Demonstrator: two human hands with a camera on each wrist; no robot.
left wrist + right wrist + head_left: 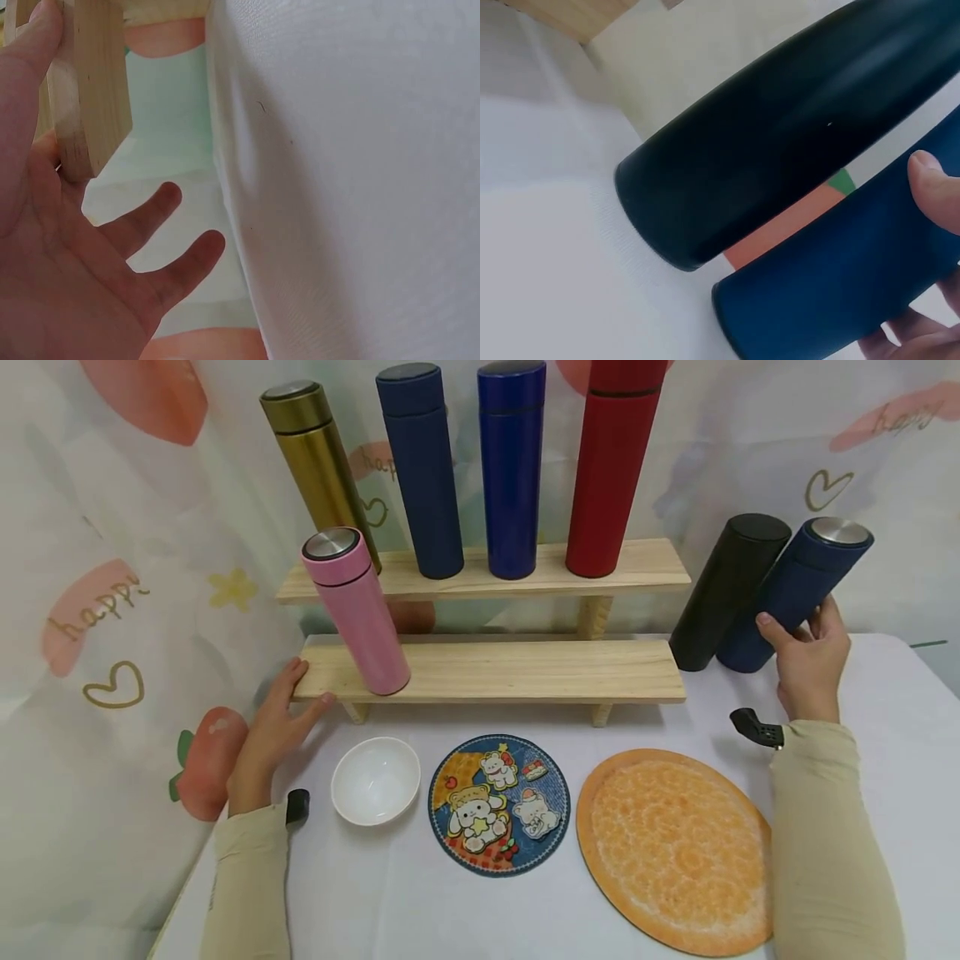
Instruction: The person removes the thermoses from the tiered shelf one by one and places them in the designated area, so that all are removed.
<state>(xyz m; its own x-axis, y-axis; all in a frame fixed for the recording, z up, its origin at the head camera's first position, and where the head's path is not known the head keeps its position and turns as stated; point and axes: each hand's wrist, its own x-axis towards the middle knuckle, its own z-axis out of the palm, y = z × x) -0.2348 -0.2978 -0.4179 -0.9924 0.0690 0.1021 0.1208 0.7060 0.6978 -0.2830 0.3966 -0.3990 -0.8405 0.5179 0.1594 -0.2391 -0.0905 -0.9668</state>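
Observation:
At the right, my right hand [813,660] grips a dark blue thermos [795,585] with a silver-topped lid, thumb on its near side. The thermos stands beside a black thermos [727,593]; in the right wrist view their bases are close together on the white cloth. My left hand [281,722] holds the left end of the two-tier wooden shelf [510,672] between thumb and finger. Two of its fingers [191,262] stretch out below the board in the left wrist view. Near that hand, a pink thermos [360,618] stands on the lower tier.
The upper tier carries a gold thermos [318,460], a navy thermos [423,477], a glossy blue thermos [512,477] and a red thermos [611,485]. In front lie a white bowl [375,781], a round cartoon mat [498,806] and a larger orange-brown round mat [675,852].

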